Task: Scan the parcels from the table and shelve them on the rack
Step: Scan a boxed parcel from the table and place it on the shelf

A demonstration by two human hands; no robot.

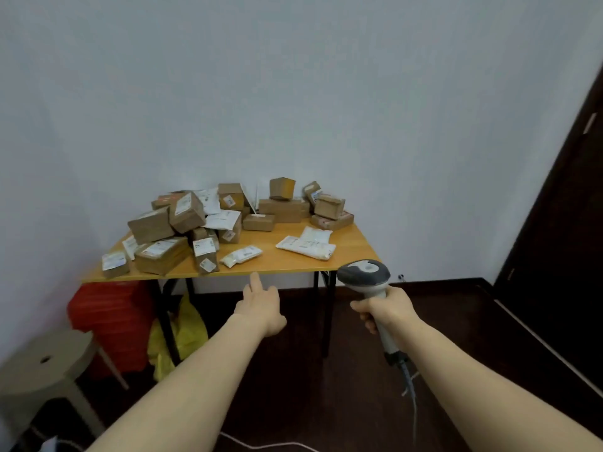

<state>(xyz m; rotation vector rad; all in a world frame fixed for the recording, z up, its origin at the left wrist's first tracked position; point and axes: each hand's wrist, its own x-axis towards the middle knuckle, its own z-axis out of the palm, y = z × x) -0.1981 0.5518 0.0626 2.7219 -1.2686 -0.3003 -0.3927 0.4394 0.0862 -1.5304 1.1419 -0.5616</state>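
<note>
- A scanner point(363, 275) is being gripped by the right hand point(381, 309), with the fingers wrapped round its pale handle. Its grey head is being held upright near the front right corner of the table point(280, 261).
- A cable point(409, 383) is being trailed from the bottom of the handle down toward the floor point(326, 386).
- The left hand point(259, 305) is being held out empty toward the table's front edge. The index finger is being kept straight and the other fingers loosely bent. Whether the edge is being touched by the fingertip cannot be told.
- The parcels point(182, 220) are all being carried by the table, which is being backed by a pale wall point(293, 93).
- Brown boxes with white labels are being stacked in a loose heap on the left half, some tilted and some propped on others.
- A second cluster of boxes point(284, 207) is being held at the back right, one of them perched on top.
- Two white bags point(306, 244) are being overlapped on the bare right front, well apart from the heap.
- A small pouch point(241, 256) is being left near the front edge, just beside the heap.
- Under the table, a red crate point(111, 321) and a yellow bag point(186, 334) are being sheltered side by side.
- A round stool point(42, 363) is being shown at the lower left, and a dark door point(561, 223) at the right.
</note>
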